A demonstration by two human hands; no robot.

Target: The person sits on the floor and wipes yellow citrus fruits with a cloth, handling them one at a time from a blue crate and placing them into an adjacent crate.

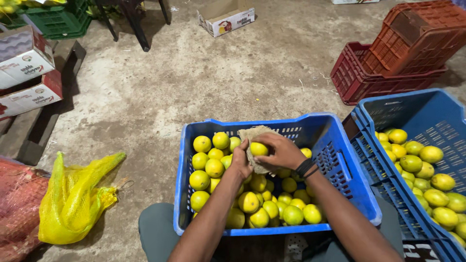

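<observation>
Two bare forearms reach forward from the bottom edge over grey-trousered knees, into a blue plastic slatted crate [357,191] full of yellow-green round citrus fruits [252,201]. Right hand [281,151], black bands at wrist, closed grip on one yellow round fruit [258,148], fingers wrapped over its top and far side. Left hand [241,162] closed too, pinching the coarse brown burlap cloth [256,132] against the fruit's left side. Cloth sits under and behind the fruit, its loose end up toward the crate's far wall.

Key relation: held fruit is between the two hands, above the pile, near the crate's centre-back. It lies right of the left grip and left of the right palm. Fruit is near-round, no clear long axis. Both hands touch it or the cloth; right hand carries more of it.

Around: second blue plastic crate [427,116] just right, also holding yellow-green fruit. Stacked red plastic crates [388,63] behind it. Yellow mesh sack [73,199] on the concrete floor [204,73] at left, red mesh sack [17,208] beside it. Cardboard boxes [26,73] far left, another open box [225,19] at top.
</observation>
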